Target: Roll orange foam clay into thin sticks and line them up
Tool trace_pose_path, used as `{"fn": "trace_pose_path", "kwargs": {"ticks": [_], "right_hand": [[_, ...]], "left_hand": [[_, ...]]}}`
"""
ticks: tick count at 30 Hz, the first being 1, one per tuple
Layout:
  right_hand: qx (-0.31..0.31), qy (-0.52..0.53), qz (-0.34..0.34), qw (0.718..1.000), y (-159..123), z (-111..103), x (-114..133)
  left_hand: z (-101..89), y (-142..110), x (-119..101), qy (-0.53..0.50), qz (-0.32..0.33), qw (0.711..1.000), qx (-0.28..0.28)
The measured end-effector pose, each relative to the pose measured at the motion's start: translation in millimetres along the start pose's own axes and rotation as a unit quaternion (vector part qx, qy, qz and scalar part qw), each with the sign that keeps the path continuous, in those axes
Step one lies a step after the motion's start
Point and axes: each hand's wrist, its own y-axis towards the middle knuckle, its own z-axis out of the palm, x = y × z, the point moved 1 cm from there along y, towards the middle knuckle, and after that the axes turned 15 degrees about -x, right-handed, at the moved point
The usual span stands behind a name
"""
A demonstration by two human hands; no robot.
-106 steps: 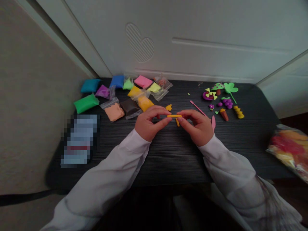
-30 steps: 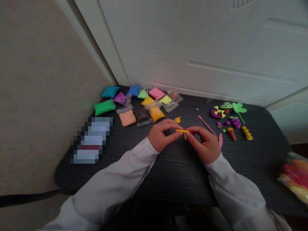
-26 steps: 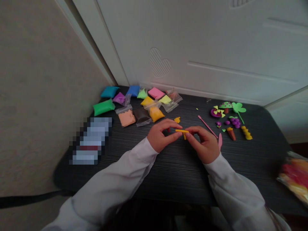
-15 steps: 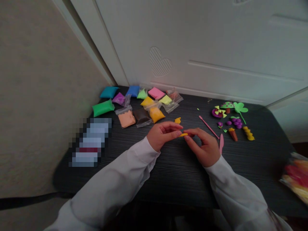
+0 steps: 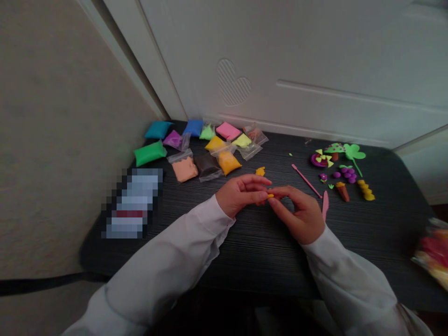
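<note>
Pinching: our right hand [image 5: 299, 213] nips the orange clay [image 5: 270, 196] between thumb and index finger.
Left hand [image 5: 239, 196]: fingers stretch forward over the black table [image 5: 261, 254], thumb tip right by the clay; we cannot tell whether it grips.
Clay: between our two hands, mostly covered by fingertips.
Scrap [image 5: 260, 171]: orange, lying just beyond our left fingers.
Tools: we have a pink stick [image 5: 306, 181] slanting beyond our right hand, a pink knife [image 5: 325, 205] beside it.
Farther right: we see grapes [image 5: 349, 174] and a brown cone [image 5: 343, 192].
</note>
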Motion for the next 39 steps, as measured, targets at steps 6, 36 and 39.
{"fn": "trace_pose_path", "kwargs": {"ticks": [6,36,39], "right_hand": [[-0.032,-0.007,-0.044,0.999,-1.2,-4.1,2.4],[-0.007,-0.005,-0.088,0.996,-2.4,-1.1,6.3],[-0.018,-0.006,-0.081,0.997,-2.7,-1.2,5.9]], "left_hand": [[0.6,0.9,1.1,-0.067,-0.041,0.997,0.002],[5.0,-0.9,-0.5,-0.122,-0.044,0.991,-0.011],[4.4,-0.6,-0.2,-0.124,-0.047,0.991,-0.017]]}}
